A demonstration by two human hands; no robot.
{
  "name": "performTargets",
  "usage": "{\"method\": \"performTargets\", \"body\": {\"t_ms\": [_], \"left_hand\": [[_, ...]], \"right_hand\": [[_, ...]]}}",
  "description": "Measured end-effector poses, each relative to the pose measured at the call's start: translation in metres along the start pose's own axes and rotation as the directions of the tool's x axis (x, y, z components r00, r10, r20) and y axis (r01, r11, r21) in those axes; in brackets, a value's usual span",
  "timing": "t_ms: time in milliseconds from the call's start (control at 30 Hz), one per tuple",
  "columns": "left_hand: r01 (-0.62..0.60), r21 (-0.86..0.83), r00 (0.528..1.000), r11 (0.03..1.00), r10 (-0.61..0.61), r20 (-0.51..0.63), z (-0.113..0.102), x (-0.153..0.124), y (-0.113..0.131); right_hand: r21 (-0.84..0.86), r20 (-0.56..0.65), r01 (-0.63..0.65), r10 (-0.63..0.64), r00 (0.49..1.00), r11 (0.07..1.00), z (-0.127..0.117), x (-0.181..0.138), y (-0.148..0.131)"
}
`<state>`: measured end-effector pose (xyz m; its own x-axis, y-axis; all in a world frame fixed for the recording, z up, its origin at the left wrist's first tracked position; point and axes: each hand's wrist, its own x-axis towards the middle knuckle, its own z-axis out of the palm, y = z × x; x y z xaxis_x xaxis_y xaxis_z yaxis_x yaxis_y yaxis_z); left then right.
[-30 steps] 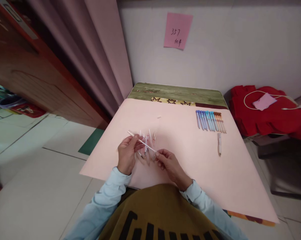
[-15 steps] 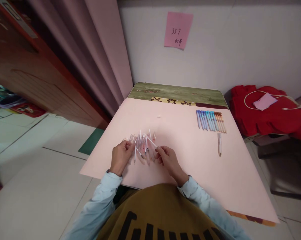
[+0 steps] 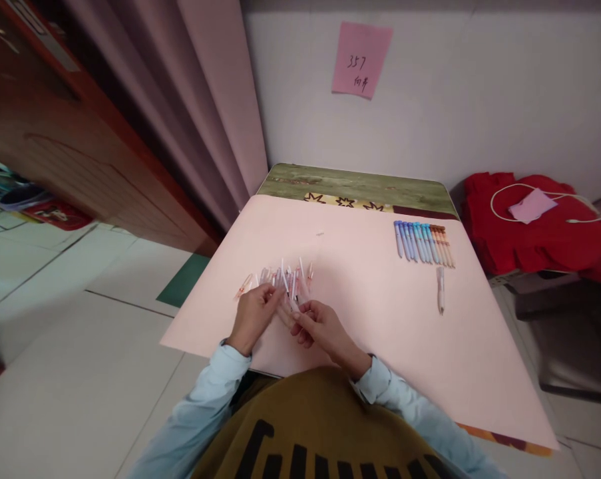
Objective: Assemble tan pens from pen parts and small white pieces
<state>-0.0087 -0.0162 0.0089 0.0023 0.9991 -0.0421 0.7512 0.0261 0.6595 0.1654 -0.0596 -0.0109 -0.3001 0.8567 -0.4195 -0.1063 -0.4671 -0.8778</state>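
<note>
A loose pile of clear pen barrels and white pen refills lies on the pink sheet in front of me. My left hand is at the pile's near left side, its thumb and fingertips pinched together; what is in them is too small to make out. Close to its right, my right hand is closed with thumb and fingers on a clear pen barrel, which slants between the two hands. Fingers partly cover the pile's near side. One clear pen part with an orange-red tint lies left of the pile.
A row of pens, blue through light blue to brown, lies at the far right of the pink sheet. Below it is a single pale pen. Right of the table, a red cloth bears a white cable and pink paper.
My hands have drawn closer together over the near side of the pile. The white refill at my right fingertips no longer shows there; a clear barrel is now between the hands.
</note>
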Motion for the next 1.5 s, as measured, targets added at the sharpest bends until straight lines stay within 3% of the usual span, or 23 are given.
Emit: {"method": "performTargets", "body": {"t_ms": [100, 200, 267, 333, 400, 533, 600, 667, 700, 767, 833, 900, 933, 1000, 1133, 1267, 1333, 1400, 1433, 1467, 1500], "left_hand": [[0.021, -0.001, 0.996, 1.0, -0.021, 0.089, 0.008, 0.001, 0.005], [0.034, 0.07, 0.991, 0.997, -0.042, 0.123, 0.009, 0.002, 0.005], [0.024, 0.11, 0.994, 0.994, -0.036, 0.102, 0.006, 0.003, 0.004], [0.017, 0.12, 0.997, 0.993, -0.026, 0.073, 0.003, 0.003, 0.004], [0.023, 0.119, 0.998, 0.993, -0.029, 0.047, 0.0, 0.003, 0.006], [0.031, 0.111, 0.999, 0.993, -0.032, 0.015, -0.004, 0.004, 0.012], [0.024, 0.109, 1.0, 0.994, -0.022, -0.014, -0.007, 0.004, 0.011], [0.03, 0.104, 0.998, 0.994, -0.025, -0.051, -0.012, 0.003, 0.005], [0.039, 0.095, 0.997, 0.995, -0.032, -0.067, -0.015, 0.003, 0.001], [0.061, 0.07, 0.995, 0.996, -0.055, -0.088, -0.02, 0.002, -0.006], [0.07, 0.04, 0.993, 0.997, -0.066, -0.095, -0.022, 0.002, -0.01], [0.06, 0.008, 0.994, 0.998, -0.059, -0.088, -0.02, 0.004, -0.008], [0.051, -0.008, 0.995, 0.999, -0.052, -0.08, -0.018, 0.005, -0.006], [0.026, -0.032, 0.998, 0.999, -0.028, -0.058, -0.012, 0.006, 0.002], [-0.004, -0.06, 1.0, 0.998, 0.003, -0.018, -0.005, 0.007, 0.014], [0.026, -0.138, 0.998, 0.99, -0.032, -0.046, -0.012, 0.004, 0.01], [0.071, -0.229, 0.994, 0.971, -0.087, -0.062, -0.016, 0.002, 0.007], [0.137, -0.361, 0.989, 0.923, -0.15, -0.008, -0.016, 0.0, 0.009], [0.172, -0.436, 0.985, 0.883, -0.168, 0.049, -0.013, -0.001, 0.012], [0.206, -0.515, 0.979, 0.832, -0.167, 0.12, -0.01, -0.002, 0.017], [0.237, -0.589, 0.969, 0.772, -0.146, 0.2, -0.006, -0.003, 0.022]], "right_hand": [[-0.079, 0.041, -0.019, 0.023, 0.999, 0.997, 0.001, -0.004, 0.002], [-0.304, 0.063, 0.008, 0.012, 0.998, 0.953, -0.005, -0.009, 0.001], [-0.506, -0.012, 0.093, -0.115, 0.993, 0.858, -0.01, -0.011, -0.003], [-0.646, -0.111, 0.146, -0.282, 0.953, 0.749, -0.014, -0.009, -0.009], [-0.669, -0.174, 0.166, -0.369, 0.913, 0.725, -0.015, -0.002, -0.014], [-0.562, -0.145, 0.245, -0.386, 0.911, 0.79, -0.014, 0.012, -0.017], [-0.569, -0.16, 0.251, -0.405, 0.9, 0.783, -0.024, 0.012, -0.017], [-0.633, -0.257, 0.19, -0.435, 0.863, 0.751, -0.049, 0.005, -0.02], [-0.688, -0.338, 0.12, -0.463, 0.819, 0.715, -0.066, -0.002, -0.022], [-0.748, -0.551, -0.14, -0.489, 0.676, 0.649, -0.108, -0.02, -0.026], [-0.669, -0.737, -0.42, -0.477, 0.478, 0.614, -0.151, -0.04, -0.026], [-0.579, -0.812, -0.583, -0.473, 0.343, 0.57, -0.186, -0.057, -0.022], [-0.552, -0.823, -0.627, -0.48, 0.304, 0.55, -0.199, -0.063, -0.018], [-0.536, -0.826, -0.662, -0.489, 0.282, 0.524, -0.217, -0.071, -0.009], [-0.507, -0.847, -0.646, -0.469, 0.25, 0.571, -0.242, -0.077, 0.003], [-0.475, -0.876, -0.658, -0.384, 0.293, 0.584, -0.259, -0.084, -0.002], [-0.447, -0.893, -0.661, -0.35, 0.284, 0.603, -0.248, -0.084, -0.01], [-0.442, -0.897, -0.576, -0.361, 0.257, 0.688, -0.215, -0.078, -0.019], [-0.483, -0.874, -0.458, -0.382, 0.3, 0.746, -0.192, -0.073, -0.023], [-0.514, -0.825, -0.27, -0.383, 0.416, 0.814, -0.165, -0.066, -0.026], [-0.469, -0.726, -0.044, -0.357, 0.587, 0.882, -0.137, -0.059, -0.028]]}}
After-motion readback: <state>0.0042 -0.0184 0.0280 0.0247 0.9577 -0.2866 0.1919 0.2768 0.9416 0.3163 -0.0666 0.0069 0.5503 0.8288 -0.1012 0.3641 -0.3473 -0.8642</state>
